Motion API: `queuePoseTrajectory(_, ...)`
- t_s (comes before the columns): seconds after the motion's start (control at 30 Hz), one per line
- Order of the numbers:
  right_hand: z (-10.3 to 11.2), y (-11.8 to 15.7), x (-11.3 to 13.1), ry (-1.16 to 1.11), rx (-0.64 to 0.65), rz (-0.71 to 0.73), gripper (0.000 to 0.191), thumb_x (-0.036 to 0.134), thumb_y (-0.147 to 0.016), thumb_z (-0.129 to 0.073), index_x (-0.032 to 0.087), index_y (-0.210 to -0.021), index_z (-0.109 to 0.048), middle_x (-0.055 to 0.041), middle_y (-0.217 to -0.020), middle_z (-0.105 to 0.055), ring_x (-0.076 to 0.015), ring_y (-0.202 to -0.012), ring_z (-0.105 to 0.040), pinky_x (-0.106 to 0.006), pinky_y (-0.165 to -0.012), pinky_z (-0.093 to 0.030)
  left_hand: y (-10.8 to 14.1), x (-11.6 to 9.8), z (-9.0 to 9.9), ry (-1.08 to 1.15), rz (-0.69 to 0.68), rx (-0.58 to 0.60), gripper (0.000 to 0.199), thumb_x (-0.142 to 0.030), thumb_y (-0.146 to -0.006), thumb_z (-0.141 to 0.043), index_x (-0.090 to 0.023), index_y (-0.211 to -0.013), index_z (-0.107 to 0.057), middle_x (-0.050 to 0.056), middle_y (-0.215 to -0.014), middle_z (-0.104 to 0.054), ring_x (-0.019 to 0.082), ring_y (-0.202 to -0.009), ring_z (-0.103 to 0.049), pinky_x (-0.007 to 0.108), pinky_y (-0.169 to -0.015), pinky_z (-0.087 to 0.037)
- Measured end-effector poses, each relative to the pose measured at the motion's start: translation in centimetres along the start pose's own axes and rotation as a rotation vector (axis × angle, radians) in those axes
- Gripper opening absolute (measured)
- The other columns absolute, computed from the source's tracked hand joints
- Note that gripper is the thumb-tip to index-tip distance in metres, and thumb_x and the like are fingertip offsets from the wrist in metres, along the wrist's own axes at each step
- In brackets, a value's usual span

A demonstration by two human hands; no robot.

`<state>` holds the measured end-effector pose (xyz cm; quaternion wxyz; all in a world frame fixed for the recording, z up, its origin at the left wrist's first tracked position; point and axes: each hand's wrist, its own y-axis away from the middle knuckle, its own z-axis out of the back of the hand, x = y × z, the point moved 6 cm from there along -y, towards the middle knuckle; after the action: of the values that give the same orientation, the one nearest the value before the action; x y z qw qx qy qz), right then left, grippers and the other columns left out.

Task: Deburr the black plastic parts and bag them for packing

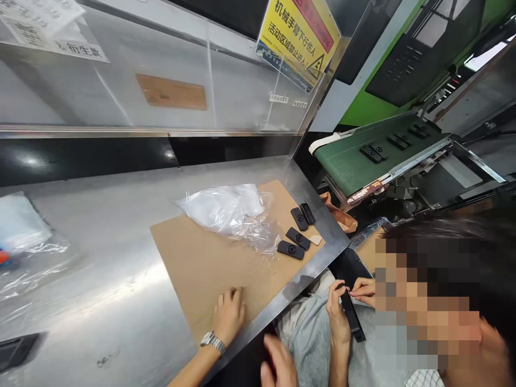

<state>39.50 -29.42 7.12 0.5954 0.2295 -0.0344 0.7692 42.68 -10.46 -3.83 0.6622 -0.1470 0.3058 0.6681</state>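
My left hand, with a metal watch on the wrist, rests on a brown cardboard sheet; its fingers are curled in and nothing shows in them. My right hand is slightly blurred at the bottom, just off the table's front edge, thumb and fingers apart with nothing visible between them. Several black parts lie on the cardboard's right side, beside a clear plastic bag with white contents. A small pale piece lies near the parts.
Close on the right, a person's hand holds a long black part, the other hand touching its end. Behind, a green conveyor carries black parts. Plastic bags and a dark object lie at the metal table's left.
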Motion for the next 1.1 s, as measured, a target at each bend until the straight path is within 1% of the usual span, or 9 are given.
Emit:
queuePoseTrajectory(0.13,-2.3,-6.6,-1.0,0.046,-0.252,-0.466,0.057,0.017,-0.078,-0.037,0.024,-0.135,-0.033,-0.0076,-0.128,-0.048,-0.0239,-0.116,-0.044,-0.041,-0.092,-0.041,-0.3,-0.1,0.1,0.059,-0.055,-0.026,0.037,-0.023,-0.081,-0.037,-0.013,-0.113,-0.054,0.012,-0.108,-0.055,0.025,-0.097,-0.049,0.039,-0.089,-0.039)
queuePoseTrajectory(0.27,-1.5,-14.2,-4.7,0.048,-0.322,-0.528,0.056,0.005,-0.074,-0.04,0.012,-0.129,-0.039,-0.0126,-0.132,-0.043,-0.0251,-0.119,-0.038,-0.039,-0.096,-0.033,-0.1,-0.2,0.0,0.317,-0.07,-0.023,0.034,-0.029,-0.081,-0.038,-0.017,-0.109,-0.055,0.009,-0.106,-0.059,0.023,-0.1,-0.054,0.039,-0.089,-0.043)
queuePoseTrajectory(0.37,-0.9,-16.7,-7.1,0.023,-0.336,-0.533,0.053,0.001,-0.069,-0.045,0.015,-0.121,-0.049,-0.0129,-0.124,-0.05,-0.0272,-0.113,-0.04,-0.041,-0.092,-0.032,-0.6,0.0,-0.6,0.496,0.011,0.039,0.033,-0.033,-0.081,-0.039,-0.017,-0.103,-0.058,0.01,-0.107,-0.061,0.024,-0.1,-0.056,0.04,-0.088,-0.045)
queuePoseTrajectory(0.53,-1.2,-15.0,-7.2,-0.082,-0.351,-0.514,0.049,0.007,-0.064,-0.058,0.015,-0.113,-0.055,-0.0152,-0.107,-0.056,-0.0303,-0.107,-0.043,-0.045,-0.09,-0.032,-3.0,-1.0,-0.4,0.694,0.085,0.121,0.041,-0.04,-0.079,-0.045,-0.016,-0.111,-0.054,0.013,-0.115,-0.059,0.025,-0.105,-0.055,0.043,-0.092,-0.042)
queuePoseTrajectory(0.67,-1.9,-11.9,-3.3,-0.277,-0.289,-0.379,0.049,0.021,-0.071,-0.061,0.019,-0.118,-0.051,-0.0069,-0.102,-0.061,-0.0202,-0.093,-0.056,-0.031,-0.081,-0.044,-5.3,-3.6,1.9,0.805,-0.076,0.175,0.063,-0.041,-0.071,-0.059,-0.019,-0.128,-0.041,0.011,-0.137,-0.039,0.026,-0.129,-0.03,0.046,-0.107,-0.022)
queuePoseTrajectory(0.8,-1.5,-11.2,0.1,-0.715,-0.166,-0.184,0.047,0.05,-0.078,-0.051,0.02,-0.114,-0.055,-0.0041,-0.094,-0.065,-0.0166,-0.081,-0.061,-0.026,-0.069,-0.048,-6.4,-5.5,3.9,0.967,-0.151,0.375,0.061,-0.041,-0.074,-0.057,-0.021,-0.129,-0.04,0.011,-0.138,-0.038,0.025,-0.127,-0.034,0.041,-0.106,-0.025)
queuePoseTrajectory(0.87,0.2,-12.1,-2.0,-0.779,-0.274,-0.337,0.057,0.063,-0.077,-0.042,0.015,-0.099,-0.063,-0.006,-0.082,-0.065,-0.0176,-0.071,-0.061,-0.027,-0.061,-0.048,-6.7,-5.3,4.5,0.975,-0.11,0.379,0.055,-0.039,-0.075,-0.056,-0.021,-0.126,-0.043,0.011,-0.134,-0.043,0.025,-0.123,-0.039,0.04,-0.104,-0.029)
queuePoseTrajectory(0.93,2.8,-13.0,-6.4,-0.643,-0.514,-0.644,0.063,0.065,-0.079,-0.034,0.011,-0.089,-0.064,-0.0063,-0.072,-0.062,-0.0168,-0.063,-0.06,-0.027,-0.055,-0.046,-6.9,-4.5,4.9,0.938,-0.08,0.298,0.052,-0.036,-0.074,-0.059,-0.022,-0.123,-0.046,0.011,-0.13,-0.048,0.026,-0.12,-0.044,0.041,-0.102,-0.033)
queuePoseTrajectory(1.1,6.5,-16.3,-15.4,-0.493,-0.764,-0.985,0.037,0.041,-0.089,-0.042,0.009,-0.107,-0.051,-0.0086,-0.1,-0.056,-0.0131,-0.078,-0.057,-0.033,-0.069,-0.047,-6.4,-3.3,5.8,0.735,-0.131,0.037,0.044,-0.03,-0.073,-0.059,-0.022,-0.115,-0.048,0.011,-0.114,-0.057,0.028,-0.106,-0.053,0.046,-0.091,-0.041)
